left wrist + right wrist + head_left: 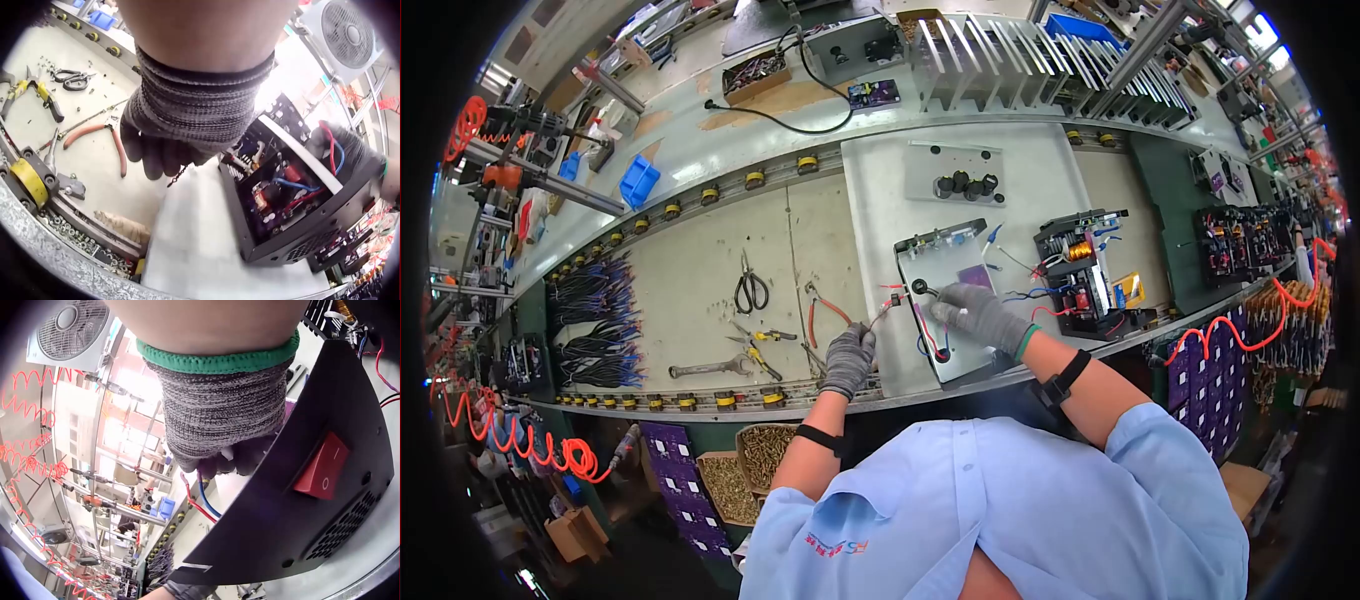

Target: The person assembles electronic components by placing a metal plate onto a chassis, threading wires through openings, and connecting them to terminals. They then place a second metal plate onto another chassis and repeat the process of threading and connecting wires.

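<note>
Working at boxy chassis [945,262]: knit-gloved hands [983,318] [849,360]

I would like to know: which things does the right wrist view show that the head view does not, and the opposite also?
Only the right wrist view: the red rocker switch on the black panel, and a large fan.

Only the head view: the boxed brass-coloured parts and the hanging purple boards below the bench edge.

Both: the gloved right hand, the left hand, red coiled hoses, and red and blue wires.
</note>
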{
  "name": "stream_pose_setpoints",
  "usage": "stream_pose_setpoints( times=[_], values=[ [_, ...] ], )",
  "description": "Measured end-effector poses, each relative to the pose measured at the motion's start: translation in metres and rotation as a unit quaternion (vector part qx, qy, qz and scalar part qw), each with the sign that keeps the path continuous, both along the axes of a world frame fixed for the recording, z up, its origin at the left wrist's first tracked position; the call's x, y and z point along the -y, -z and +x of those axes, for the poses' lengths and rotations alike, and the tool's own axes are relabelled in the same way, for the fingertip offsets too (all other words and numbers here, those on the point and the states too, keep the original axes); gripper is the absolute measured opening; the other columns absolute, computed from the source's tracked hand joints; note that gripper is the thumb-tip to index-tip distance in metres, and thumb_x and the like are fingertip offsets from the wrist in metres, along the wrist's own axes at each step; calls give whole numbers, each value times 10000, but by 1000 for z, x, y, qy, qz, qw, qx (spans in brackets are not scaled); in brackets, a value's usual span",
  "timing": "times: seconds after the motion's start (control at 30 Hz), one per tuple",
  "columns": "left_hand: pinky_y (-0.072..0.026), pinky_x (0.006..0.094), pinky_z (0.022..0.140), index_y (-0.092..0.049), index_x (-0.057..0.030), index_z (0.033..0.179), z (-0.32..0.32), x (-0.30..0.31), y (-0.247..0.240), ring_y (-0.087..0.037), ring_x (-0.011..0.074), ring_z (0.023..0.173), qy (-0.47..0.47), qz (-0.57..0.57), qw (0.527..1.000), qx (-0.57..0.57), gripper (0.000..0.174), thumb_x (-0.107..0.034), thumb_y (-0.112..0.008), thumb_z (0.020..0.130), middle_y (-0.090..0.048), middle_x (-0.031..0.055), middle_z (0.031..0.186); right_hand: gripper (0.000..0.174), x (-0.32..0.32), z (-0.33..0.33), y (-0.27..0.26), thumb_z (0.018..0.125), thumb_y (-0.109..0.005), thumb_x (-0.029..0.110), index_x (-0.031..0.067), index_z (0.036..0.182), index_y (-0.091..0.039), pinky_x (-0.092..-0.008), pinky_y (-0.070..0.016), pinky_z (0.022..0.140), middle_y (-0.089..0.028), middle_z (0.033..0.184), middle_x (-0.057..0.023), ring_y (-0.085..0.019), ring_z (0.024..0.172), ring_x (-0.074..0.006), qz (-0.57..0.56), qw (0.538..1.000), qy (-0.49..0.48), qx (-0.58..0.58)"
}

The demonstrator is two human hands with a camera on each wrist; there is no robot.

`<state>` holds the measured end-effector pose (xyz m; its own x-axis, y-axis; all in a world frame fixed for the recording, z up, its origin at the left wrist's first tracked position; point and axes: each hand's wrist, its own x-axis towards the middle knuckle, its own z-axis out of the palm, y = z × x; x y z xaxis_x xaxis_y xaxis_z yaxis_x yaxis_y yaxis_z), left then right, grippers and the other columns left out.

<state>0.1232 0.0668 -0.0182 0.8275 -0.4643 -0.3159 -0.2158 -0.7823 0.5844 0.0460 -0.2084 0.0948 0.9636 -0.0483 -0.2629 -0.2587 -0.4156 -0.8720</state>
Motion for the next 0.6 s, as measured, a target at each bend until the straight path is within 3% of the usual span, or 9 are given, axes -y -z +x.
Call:
stream_pose_setpoints(
  times=[0.03,0.07,0.1,0.17,0.2,0.23,0.33,0.43,0.6],
  values=[
    [-534,414,710,-629,-62,1108,2,-7,-6,-684,292,750,6,-19,1000,-16,215,-192,-608,938,-697,152,821,389,1,2,2,926,-669,357,-4,1068,-679,-387,-502,789,-674,884,-175,-644,835,-266,15,1000,-2,-8],
    [-534,347,664,-593,-41,1142,1,-20,15,-663,213,699,-5,-78,996,-34,217,-123,-578,942,-677,121,778,401,3,4,3,919,-679,361,-6,1081,-677,-381,-504,797,-681,897,-174,-646,844,-255,30,999,-4,-14],
    [-534,347,664,-593,-41,1142,2,-19,-4,-663,213,699,-5,-78,997,-30,217,-123,-578,942,-677,121,778,401,3,4,1,919,-679,361,-6,1081,-677,-381,-504,797,-681,897,-174,-646,844,-255,30,999,-5,-9],
    [-533,305,668,-561,-20,1184,1,-9,-73,-642,167,694,-77,-171,960,-207,260,-107,-573,938,-668,90,791,436,4,5,-2,914,-685,386,-2,1113,-674,-370,-511,815,-695,930,-172,-648,860,-240,37,998,8,-40],
    [-534,300,720,-544,0,1245,1,-8,-89,-674,191,805,-98,-273,906,-308,349,-93,-610,914,-692,101,946,461,5,6,-1,908,-691,400,-1,1133,-672,-367,-515,821,-701,950,-169,-650,872,-236,29,998,-2,-47],
    [-534,300,720,-544,0,1245,2,-4,-105,-674,191,805,-98,-274,907,-306,349,-93,-610,914,-692,101,946,461,6,5,1,908,-691,400,-1,1133,-672,-367,-515,821,-701,950,-169,-650,872,-236,28,999,-3,-45],
    [-517,272,797,-520,20,1333,12,16,-129,-662,217,1062,-46,-456,796,-395,478,-77,-656,885,-652,148,1210,466,6,6,-1,908,-689,407,-2,1131,-672,-371,-516,810,-698,929,-168,-649,856,-231,15,1000,-16,-20],
    [-522,274,770,-528,18,1326,26,37,-116,-678,214,1011,-44,-449,819,-354,467,-95,-663,894,-663,152,1198,472,7,6,-3,908,-687,415,-1,1131,-672,-372,-517,801,-700,916,-163,-652,842,-227,13,999,-27,-39],
    [-526,278,714,-607,1,1250,45,61,-102,-698,166,878,-62,-304,899,-309,327,-105,-618,941,-729,114,1011,434,8,7,1,913,-681,415,11,1071,-685,-352,-517,751,-691,854,-112,-638,789,-186,58,995,-16,-74]
  ],
)
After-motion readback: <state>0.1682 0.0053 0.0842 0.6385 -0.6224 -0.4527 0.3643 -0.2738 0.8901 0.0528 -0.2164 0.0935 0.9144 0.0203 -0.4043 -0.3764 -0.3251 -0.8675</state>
